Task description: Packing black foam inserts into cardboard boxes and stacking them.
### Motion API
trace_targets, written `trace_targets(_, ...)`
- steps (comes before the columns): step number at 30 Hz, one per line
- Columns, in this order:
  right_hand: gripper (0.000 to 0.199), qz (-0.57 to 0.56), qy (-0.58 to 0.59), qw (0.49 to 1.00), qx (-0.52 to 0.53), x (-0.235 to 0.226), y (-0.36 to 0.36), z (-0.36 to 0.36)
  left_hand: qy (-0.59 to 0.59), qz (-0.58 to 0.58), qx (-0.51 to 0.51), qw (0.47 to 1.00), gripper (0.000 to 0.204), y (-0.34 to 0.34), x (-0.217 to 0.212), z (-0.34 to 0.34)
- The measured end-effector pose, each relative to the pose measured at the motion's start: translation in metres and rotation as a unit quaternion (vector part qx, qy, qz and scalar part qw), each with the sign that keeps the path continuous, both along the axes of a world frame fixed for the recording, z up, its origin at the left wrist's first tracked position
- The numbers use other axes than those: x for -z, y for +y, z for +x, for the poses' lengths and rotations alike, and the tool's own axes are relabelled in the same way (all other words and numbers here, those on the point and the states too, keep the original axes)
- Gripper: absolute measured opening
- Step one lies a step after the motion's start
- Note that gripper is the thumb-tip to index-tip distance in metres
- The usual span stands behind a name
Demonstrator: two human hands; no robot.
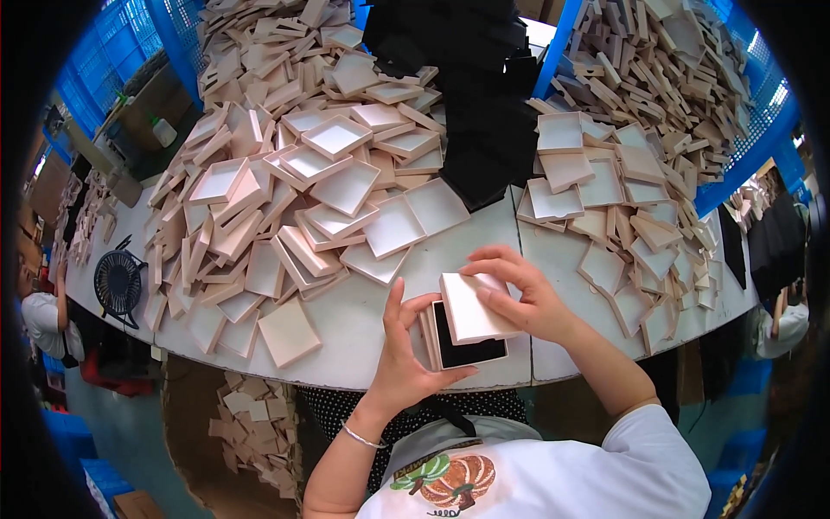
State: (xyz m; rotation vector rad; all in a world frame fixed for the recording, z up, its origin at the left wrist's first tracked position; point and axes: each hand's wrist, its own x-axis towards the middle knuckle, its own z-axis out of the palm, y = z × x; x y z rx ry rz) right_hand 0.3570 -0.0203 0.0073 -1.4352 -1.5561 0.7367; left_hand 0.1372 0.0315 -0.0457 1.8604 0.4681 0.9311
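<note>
Beyond both hands the white worktable (pixel 363 333) carries heaps of pale pink cardboard lids and trays (pixel 294 199) and a stack of black foam inserts (pixel 484 95). This looks like the lidding step: the left hand (pixel 406 350) pinches a pink box base with black lining (pixel 462 346), while the right hand (pixel 523 298), fingers curled, grips a pink square lid (pixel 471 307) tilted over it. Next needs squaring the edges.

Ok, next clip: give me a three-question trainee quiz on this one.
1. True or false: the left hand holds a box base with a black insert.
2. What does the right hand hold over the base? A) lid B) fan C) black pad
3. Where does the fan stand: on the person's left or right?

Key: 1 true; 2 A, the lid; 3 left, at the table edge.
</note>
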Motion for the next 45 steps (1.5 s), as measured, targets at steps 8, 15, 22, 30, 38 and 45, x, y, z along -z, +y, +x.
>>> trace_targets(8,0.058,0.066,-0.256,0.949,-0.169,-0.028,-0.011,-0.029,-0.014,-0.052,-0.01,0.999,0.135,-0.001,0.004,-0.008)
trace_targets(15,0.063,0.012,-0.383,0.915,-0.126,-0.021,-0.022,-0.03,0.115,0.16,-0.031,0.98,0.131,0.004,-0.028,-0.03)
trace_targets(22,0.068,0.033,-0.401,0.906,-0.127,-0.02,-0.024,-0.029,0.372,0.203,-0.355,0.833,0.066,0.025,-0.021,-0.106)
trace_targets(30,0.04,0.18,-0.41,0.892,0.064,-0.036,0.039,0.022,0.448,0.214,-0.299,0.815,0.072,0.017,-0.038,-0.11)
trace_targets(38,0.02,0.125,-0.413,0.902,0.014,-0.023,0.083,0.074,-0.047,-0.094,-0.039,0.994,0.099,0.007,-0.08,-0.071)
trace_targets(45,0.015,0.215,-0.443,0.87,0.027,-0.026,0.083,0.073,0.036,0.096,0.044,0.994,0.099,0.002,-0.061,-0.009)
